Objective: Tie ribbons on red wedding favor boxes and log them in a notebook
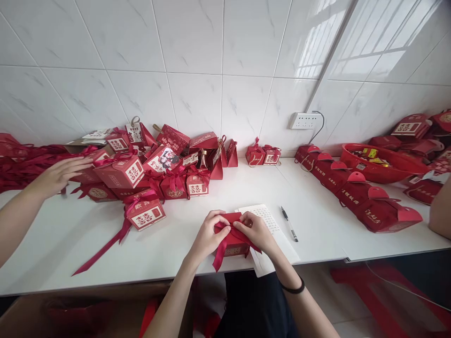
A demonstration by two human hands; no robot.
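Observation:
A small red gift box [233, 246] with a red ribbon [220, 253] sits at the table's front edge, right in front of me. My left hand [210, 232] and my right hand [254, 229] both pinch the ribbon on top of the box, fingers closed. One ribbon tail hangs down over the box's left front. The box rests partly on a sheet of written paper [271, 225]. A black band circles my right wrist.
A pile of finished red boxes [148, 171] fills the back left; another person's hand [58, 174] reaches into it. A pen [289, 224] lies right of the paper. A row of flat red boxes [355, 192], a red bowl [380, 164] and a person's arm [440, 211] are at right.

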